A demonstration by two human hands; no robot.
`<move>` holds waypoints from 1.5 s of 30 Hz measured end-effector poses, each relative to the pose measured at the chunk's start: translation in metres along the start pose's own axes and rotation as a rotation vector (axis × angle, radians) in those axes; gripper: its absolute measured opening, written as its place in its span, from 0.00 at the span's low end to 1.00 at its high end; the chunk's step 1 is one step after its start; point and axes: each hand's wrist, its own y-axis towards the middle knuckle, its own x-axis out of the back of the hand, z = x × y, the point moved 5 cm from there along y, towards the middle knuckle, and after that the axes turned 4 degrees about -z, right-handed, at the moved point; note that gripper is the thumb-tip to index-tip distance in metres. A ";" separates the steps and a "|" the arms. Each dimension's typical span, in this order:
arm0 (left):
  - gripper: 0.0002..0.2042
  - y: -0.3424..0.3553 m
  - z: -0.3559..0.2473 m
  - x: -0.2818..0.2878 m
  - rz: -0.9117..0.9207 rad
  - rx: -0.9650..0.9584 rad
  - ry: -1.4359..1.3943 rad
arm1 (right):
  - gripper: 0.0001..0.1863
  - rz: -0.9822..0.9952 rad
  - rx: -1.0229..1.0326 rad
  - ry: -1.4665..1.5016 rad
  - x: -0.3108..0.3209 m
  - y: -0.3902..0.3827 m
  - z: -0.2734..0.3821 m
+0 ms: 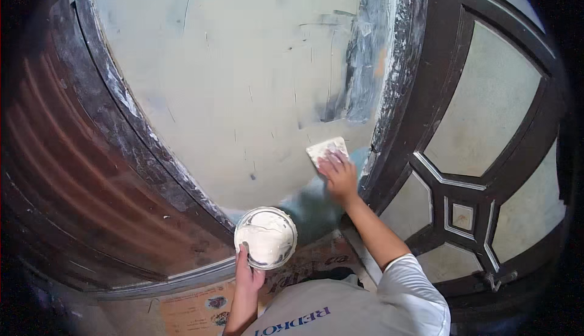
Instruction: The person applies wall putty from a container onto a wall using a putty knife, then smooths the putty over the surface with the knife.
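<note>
My left hand (pixel 248 280) grips a round tub (pixel 284 251) from below, its thumb over the rim. White paste (pixel 266 231) lies inside and smears the tub's inner wall. Ahead and to the right, my right hand (pixel 340 176) has its fingers spread across the back of a flat, pale rectangular spreader (pixel 328 148), which is coated with paste. The spreader is against the lower right part of a pale wall panel (pixel 225 80), as far as I can see. Grey and bluish patches and dark scratches mark this surface.
Dark, paste-flecked frames border the panel, the right one (pixel 404 50) beside a dark door (pixel 447 62) with pale inset panels. Brown corrugated sheeting (pixel 91 171) stands to the left. Printed cardboard (pixel 191 311) covers part of the floor below.
</note>
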 end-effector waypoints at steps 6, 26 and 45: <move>0.26 -0.007 -0.006 -0.010 -0.009 0.005 0.007 | 0.28 -0.249 -0.045 -0.059 0.067 0.110 -0.010; 0.24 -0.011 -0.010 0.001 -0.038 0.030 -0.085 | 0.26 -0.154 -0.063 -0.012 0.051 0.116 0.038; 0.25 -0.018 -0.022 0.013 0.076 -0.136 0.278 | 0.27 -0.227 -0.684 0.241 -0.020 -0.037 -0.066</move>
